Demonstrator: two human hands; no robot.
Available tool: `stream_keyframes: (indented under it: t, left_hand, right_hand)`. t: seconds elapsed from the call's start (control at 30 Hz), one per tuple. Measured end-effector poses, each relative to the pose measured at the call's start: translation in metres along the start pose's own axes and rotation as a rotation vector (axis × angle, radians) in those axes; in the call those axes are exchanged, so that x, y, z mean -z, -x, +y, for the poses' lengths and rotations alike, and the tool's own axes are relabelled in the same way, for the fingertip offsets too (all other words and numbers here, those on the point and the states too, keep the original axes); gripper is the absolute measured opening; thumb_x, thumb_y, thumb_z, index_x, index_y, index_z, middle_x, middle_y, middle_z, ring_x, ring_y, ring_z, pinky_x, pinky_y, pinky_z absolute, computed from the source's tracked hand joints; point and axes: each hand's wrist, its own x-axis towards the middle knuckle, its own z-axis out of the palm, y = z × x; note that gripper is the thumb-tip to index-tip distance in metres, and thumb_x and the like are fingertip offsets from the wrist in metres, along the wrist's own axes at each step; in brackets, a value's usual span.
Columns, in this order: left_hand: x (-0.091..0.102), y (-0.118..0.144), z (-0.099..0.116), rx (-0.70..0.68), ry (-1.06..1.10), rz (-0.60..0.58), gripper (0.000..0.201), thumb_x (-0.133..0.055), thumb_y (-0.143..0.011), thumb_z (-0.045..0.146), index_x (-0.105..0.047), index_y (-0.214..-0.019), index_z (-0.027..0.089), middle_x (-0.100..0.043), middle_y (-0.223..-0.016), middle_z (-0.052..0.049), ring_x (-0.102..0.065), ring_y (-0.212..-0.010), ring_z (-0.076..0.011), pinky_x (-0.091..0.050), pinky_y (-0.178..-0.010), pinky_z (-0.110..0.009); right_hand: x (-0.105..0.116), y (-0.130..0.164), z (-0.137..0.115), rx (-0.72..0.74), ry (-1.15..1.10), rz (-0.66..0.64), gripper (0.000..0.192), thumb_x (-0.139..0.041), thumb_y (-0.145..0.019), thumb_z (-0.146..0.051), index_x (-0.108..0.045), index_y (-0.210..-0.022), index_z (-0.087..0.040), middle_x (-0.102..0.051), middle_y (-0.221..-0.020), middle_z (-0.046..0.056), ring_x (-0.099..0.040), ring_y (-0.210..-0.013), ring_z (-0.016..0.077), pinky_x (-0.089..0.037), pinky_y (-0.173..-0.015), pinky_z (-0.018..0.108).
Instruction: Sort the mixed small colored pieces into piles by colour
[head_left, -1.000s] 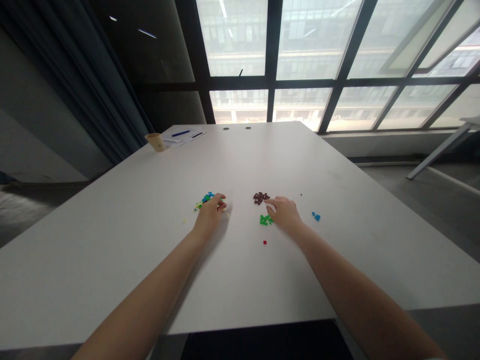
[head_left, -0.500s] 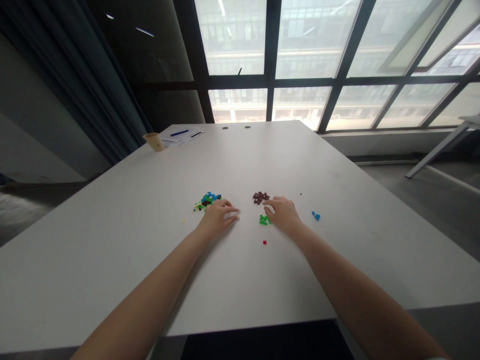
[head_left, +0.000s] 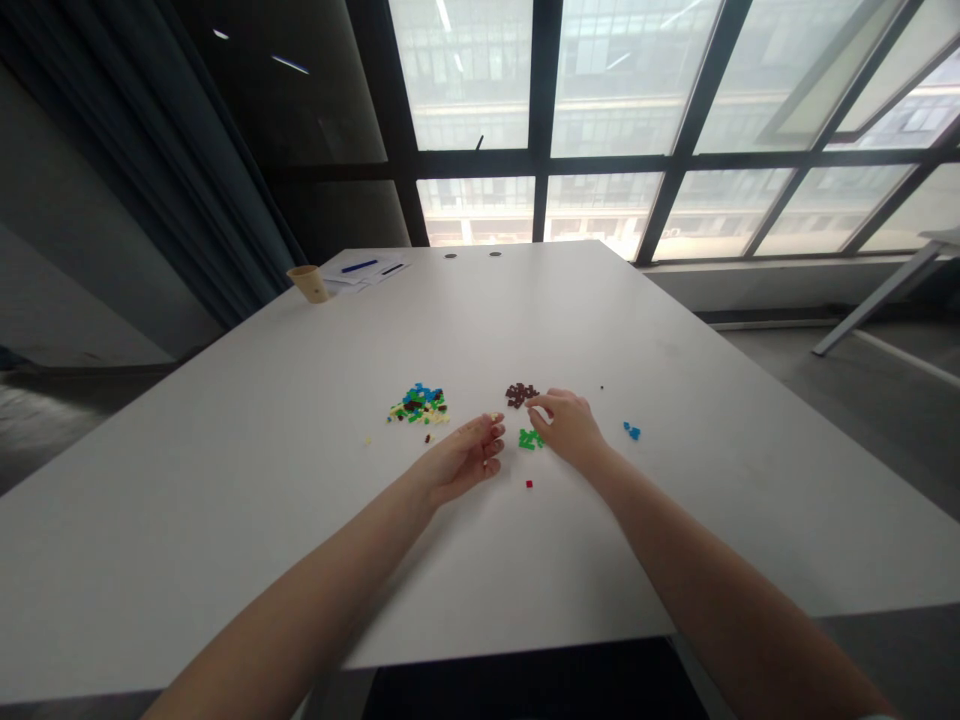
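My left hand [head_left: 463, 462] lies palm-up on the white table [head_left: 300, 480], fingers curled, with a tiny pale piece at its fingertips. It sits right of a mixed pile of small blue, green and yellow bricks [head_left: 418, 405]. My right hand [head_left: 568, 424] rests palm-down between a dark brown brick pile [head_left: 520, 394] and a small green brick pile [head_left: 529, 439], its fingertips touching the brown pile's edge. A single red brick [head_left: 529, 484] lies just in front of both hands. A few blue bricks [head_left: 632, 431] lie to the right.
A tan paper cup [head_left: 310, 283] and papers with a blue pen [head_left: 365, 268] stand at the table's far left corner. Large windows run behind the table. A dark curtain hangs at the left.
My left hand has left the mixed pile, moved right toward the green pile and turned palm-up. My right hand has barely shifted.
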Motion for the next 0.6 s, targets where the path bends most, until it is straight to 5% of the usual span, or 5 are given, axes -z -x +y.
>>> stream_keyframes:
  t: [0.3, 0.43, 0.6]
  left_hand:
    - [-0.008, 0.002, -0.014, 0.145, 0.161, -0.106, 0.024, -0.071, -0.066, 0.036, -0.060, -0.078, 0.019, -0.051, -0.075, 0.003, -0.047, -0.061, -0.0039, -0.036, -0.052, -0.015]
    - [-0.005, 0.002, -0.015, 0.147, 0.159, -0.138, 0.025, -0.072, -0.065, 0.036, -0.059, -0.078, 0.018, -0.050, -0.076, 0.003, -0.047, -0.062, -0.0034, -0.036, -0.052, -0.015]
    - [0.000, 0.000, -0.015, 0.130, 0.130, -0.133, 0.026, -0.071, -0.066, 0.038, -0.059, -0.079, 0.018, -0.052, -0.076, 0.003, -0.048, -0.064, -0.0037, -0.037, -0.054, -0.015]
  right_hand:
    - [-0.001, -0.002, -0.001, 0.091, -0.106, 0.096, 0.021, -0.048, -0.078, -0.021, -0.068, -0.083, -0.021, -0.060, -0.070, 0.002, -0.053, -0.071, 0.0143, -0.037, -0.071, 0.027]
    - [0.005, 0.000, -0.007, 0.289, -0.299, 0.182, 0.022, -0.045, -0.081, -0.018, -0.067, -0.086, -0.019, -0.059, -0.068, 0.002, -0.051, -0.069, 0.0129, -0.039, -0.072, 0.026]
    - [0.020, 0.007, -0.018, 0.517, -0.562, 0.116, 0.018, -0.053, -0.079, -0.022, -0.067, -0.090, -0.020, -0.060, -0.070, 0.001, -0.052, -0.069, 0.0123, -0.043, -0.071, 0.027]
